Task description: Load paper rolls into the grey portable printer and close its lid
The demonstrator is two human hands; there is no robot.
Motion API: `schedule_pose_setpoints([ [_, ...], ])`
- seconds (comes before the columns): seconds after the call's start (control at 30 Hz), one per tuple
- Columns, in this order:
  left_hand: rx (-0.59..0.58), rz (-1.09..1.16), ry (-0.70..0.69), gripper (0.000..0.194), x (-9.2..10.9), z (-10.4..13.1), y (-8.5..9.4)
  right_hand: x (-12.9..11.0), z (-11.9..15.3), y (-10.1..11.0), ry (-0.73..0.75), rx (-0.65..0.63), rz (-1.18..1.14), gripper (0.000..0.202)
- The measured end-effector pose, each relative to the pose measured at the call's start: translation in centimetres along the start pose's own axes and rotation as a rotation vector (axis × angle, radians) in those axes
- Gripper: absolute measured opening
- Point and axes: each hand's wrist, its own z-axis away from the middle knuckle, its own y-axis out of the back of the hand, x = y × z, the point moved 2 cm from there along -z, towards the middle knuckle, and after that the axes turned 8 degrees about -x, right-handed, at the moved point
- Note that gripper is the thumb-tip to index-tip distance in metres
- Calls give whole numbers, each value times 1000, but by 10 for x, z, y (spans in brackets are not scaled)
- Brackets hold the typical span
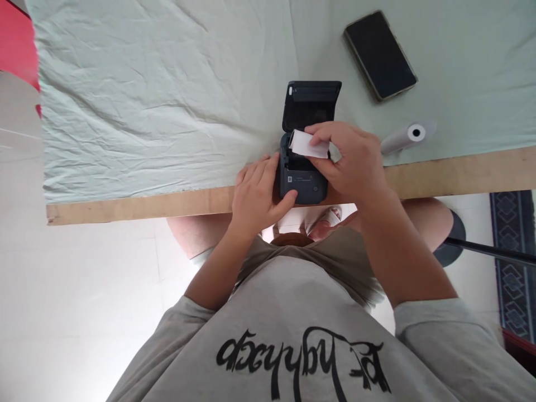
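A small dark portable label printer (304,187) sits at the table's front edge with its lid (312,103) swung up and back. My left hand (260,192) grips the printer's left side, the fingers along its flank and the thumb at the near corner. Between the thumb and fingers of my right hand (354,159) is a small white paper roll (309,145). The roll is tilted over the open paper bay, and I cannot tell whether it touches the inside. My right hand covers part of the bay and the lid's lower right.
To the right of the printer lies another white paper roll (400,139) with a black core. Farther back is a black smartphone (381,56) in a case. A wrinkled pale green cloth (167,100) covers the table, whose bare wooden edge (138,207) shows in front.
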Motion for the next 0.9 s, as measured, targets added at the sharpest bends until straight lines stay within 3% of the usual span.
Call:
schedule_pose_setpoints([
  [0.23,-6,6,13,72,1,0,1,9,-7,1,-70,-30,13,8],
  [0.43,-29,104,30,68,-3,-1,7,-1,14,2,111,88,-92,12],
  [0.73,7,180,137,55,-2,-7,9,-4,42,-12,235,34,-217,7],
  [0.8,7,146,145,54,0,-7,8,-1,42,-11,204,42,-277,7],
  [0.9,8,103,108,58,0,-5,6,9,37,-7,48,212,-407,27],
])
